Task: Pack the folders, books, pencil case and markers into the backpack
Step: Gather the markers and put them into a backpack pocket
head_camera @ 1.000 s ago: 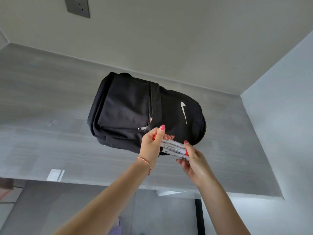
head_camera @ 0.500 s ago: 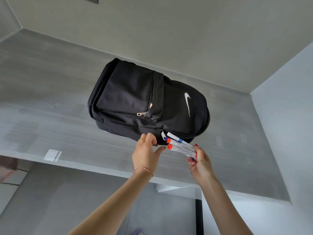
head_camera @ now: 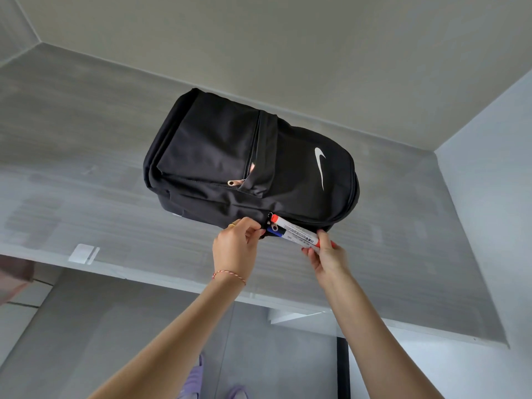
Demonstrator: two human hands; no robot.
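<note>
A black backpack [head_camera: 230, 156] with a white swoosh lies flat on the grey table [head_camera: 86, 197], its front pocket zip partly open. My right hand [head_camera: 326, 256] grips a bundle of white markers [head_camera: 296, 233] with red and blue caps, held against the bag's near side seam. My left hand [head_camera: 236, 246] pinches the zip pull or fabric at that seam, right beside the marker caps. Folders, books and the pencil case are not in sight.
The table meets a beige wall [head_camera: 288, 53] behind the bag and a pale wall [head_camera: 489, 197] on the right. A small white clip [head_camera: 83, 253] sits on the table's front edge at left. Below the edge are the floor and purple slippers [head_camera: 193, 378].
My left hand let go of the markers and dropped to the bag's near seam. My right hand now carries the markers alone and has brought their caps up to that seam.
</note>
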